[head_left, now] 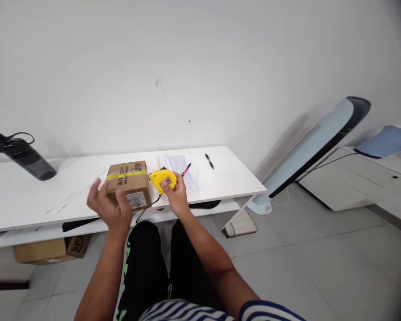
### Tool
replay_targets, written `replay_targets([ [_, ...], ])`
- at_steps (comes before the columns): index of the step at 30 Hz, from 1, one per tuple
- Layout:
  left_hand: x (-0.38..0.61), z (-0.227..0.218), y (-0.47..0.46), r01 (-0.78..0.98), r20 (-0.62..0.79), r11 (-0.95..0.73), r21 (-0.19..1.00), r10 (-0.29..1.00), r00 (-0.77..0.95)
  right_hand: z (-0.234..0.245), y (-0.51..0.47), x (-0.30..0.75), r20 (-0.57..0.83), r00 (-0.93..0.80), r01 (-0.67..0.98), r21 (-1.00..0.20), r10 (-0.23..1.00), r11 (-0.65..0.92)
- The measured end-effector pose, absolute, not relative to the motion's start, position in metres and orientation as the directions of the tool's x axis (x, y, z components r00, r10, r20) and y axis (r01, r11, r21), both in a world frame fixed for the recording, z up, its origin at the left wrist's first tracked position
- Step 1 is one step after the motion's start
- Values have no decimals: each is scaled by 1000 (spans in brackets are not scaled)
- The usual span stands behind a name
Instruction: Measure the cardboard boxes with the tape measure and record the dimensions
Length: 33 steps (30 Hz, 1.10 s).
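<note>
dark bottle (28,159), carton (42,252) beneath white desk (235,176), pale wall (200,58)

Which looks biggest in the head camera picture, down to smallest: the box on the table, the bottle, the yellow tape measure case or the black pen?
Largest to smallest:
1. Box and bottle: too close to rank; the bottle looks longer, the box wider.
2. Tape measure case
3. Black pen

this looks like an office: desk (232,174), printed paper (177,161), pen (209,161).
</note>
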<state>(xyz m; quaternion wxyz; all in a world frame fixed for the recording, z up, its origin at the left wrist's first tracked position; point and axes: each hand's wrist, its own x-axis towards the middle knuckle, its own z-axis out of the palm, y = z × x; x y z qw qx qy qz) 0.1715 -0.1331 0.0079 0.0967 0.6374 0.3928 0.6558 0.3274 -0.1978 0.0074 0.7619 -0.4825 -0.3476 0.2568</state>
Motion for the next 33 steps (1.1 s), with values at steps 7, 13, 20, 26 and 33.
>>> replay_targets([
  [7,241,-23,-208,-90,142,-120,989,939,312,-53,-224,313,292,649,-30,-913,703,407],
  [13,274,-35,-154,109,207,-263,959,906,368,-46,-175,453,486,380,765,-644,787,29],
  [20,318,-63,-98,276,213,-412,868,812,543,-33,-106,557,142,279,925,-306,950,-226],
  [26,324,-82,-82,168,140,-238,957,881,452,-56,-129,537,334,418,766,-630,844,-130],
  [33,322,-78,-87,300,120,-281,912,880,459,-88,-175,520,297,558,268,-948,775,171],
])
